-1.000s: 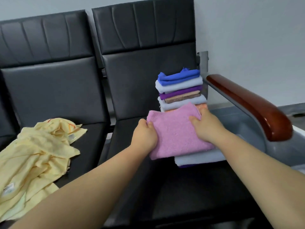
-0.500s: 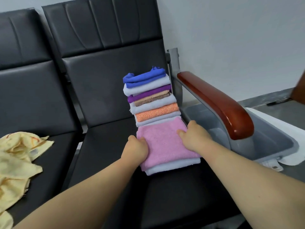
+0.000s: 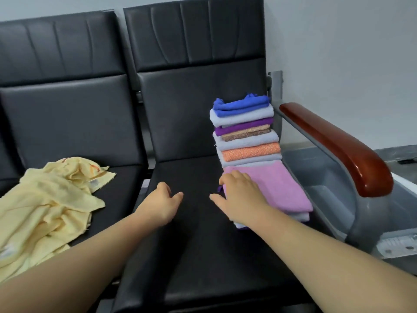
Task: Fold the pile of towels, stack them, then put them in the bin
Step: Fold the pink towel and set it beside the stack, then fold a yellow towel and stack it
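Your right hand (image 3: 241,197) lies flat on the pink towel (image 3: 282,188), grip released; left hand (image 3: 161,205) loose, empty, over open bench (image 3: 198,245); bin (image 3: 302,161) at three o'clock.

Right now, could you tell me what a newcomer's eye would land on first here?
A tall stack of folded towels stands at the black seat's right edge, with a pink towel topping a lower pile in front, under the right hand. A crumpled yellow cloth sprawls over the neighbouring seat to the left, and a grey bin sits beyond the wooden armrest.
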`<action>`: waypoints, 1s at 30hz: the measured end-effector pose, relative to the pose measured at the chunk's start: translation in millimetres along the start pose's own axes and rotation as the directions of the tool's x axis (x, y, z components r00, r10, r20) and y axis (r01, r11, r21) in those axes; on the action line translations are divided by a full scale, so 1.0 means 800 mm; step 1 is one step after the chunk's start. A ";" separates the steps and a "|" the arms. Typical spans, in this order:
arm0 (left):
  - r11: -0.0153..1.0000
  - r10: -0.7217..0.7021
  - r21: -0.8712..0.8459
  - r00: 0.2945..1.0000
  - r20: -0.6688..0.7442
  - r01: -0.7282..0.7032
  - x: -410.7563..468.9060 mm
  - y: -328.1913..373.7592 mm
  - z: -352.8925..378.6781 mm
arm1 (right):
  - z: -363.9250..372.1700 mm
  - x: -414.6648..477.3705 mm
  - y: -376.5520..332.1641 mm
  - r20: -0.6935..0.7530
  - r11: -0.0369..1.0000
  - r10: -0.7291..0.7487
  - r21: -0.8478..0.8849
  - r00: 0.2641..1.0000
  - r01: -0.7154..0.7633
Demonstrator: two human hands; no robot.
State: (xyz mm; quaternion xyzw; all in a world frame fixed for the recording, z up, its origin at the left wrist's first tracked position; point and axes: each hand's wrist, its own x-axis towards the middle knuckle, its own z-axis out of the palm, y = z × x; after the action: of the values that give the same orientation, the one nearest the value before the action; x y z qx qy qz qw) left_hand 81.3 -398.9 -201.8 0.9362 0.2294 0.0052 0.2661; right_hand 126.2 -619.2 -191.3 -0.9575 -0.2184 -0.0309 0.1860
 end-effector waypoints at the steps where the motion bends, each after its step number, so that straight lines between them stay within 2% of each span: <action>1: 0.999 -0.016 0.039 1.000 0.005 0.016 -0.002 -0.022 -0.017 | 0.011 0.002 -0.027 0.029 0.999 -0.047 0.014 0.998 0.047; 5: 0.975 -0.047 0.216 0.998 -0.043 0.056 -0.004 -0.107 -0.083 | 0.056 0.021 -0.121 0.154 0.979 -0.188 0.104 0.970 0.174; 11: 0.940 -0.147 0.279 0.970 -0.192 0.197 0.001 -0.240 -0.182 | 0.121 0.062 -0.253 0.276 0.953 -0.277 0.202 0.920 0.226; 14: 0.926 -0.263 0.220 0.942 -0.210 0.308 0.009 -0.299 -0.217 | 0.151 0.087 -0.316 0.322 0.950 -0.290 0.210 0.901 0.230; 20: 0.918 -0.311 0.119 0.873 -0.376 0.378 0.022 -0.363 -0.243 | 0.203 0.131 -0.404 0.383 0.955 -0.214 0.276 0.899 0.109; 26: 0.919 -0.336 0.073 0.866 -0.371 0.388 0.031 -0.395 -0.246 | 0.240 0.167 -0.430 0.395 0.992 -0.103 0.107 0.913 0.066; 28: 0.923 -0.335 0.047 0.858 -0.390 0.382 0.031 -0.396 -0.247 | 0.233 0.173 -0.428 0.425 0.984 -0.118 0.171 0.897 0.049; 30: 0.929 -0.326 0.025 0.850 -0.414 0.369 0.030 -0.392 -0.248 | 0.207 0.174 -0.422 0.426 0.937 -0.152 0.348 0.892 -0.007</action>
State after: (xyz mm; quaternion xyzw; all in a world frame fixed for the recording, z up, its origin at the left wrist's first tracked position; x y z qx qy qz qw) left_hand -57.3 -53.9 -191.2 0.8704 0.4446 0.1374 0.1609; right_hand 103.0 -219.2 -209.6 -0.8830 -0.2935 0.2210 0.2921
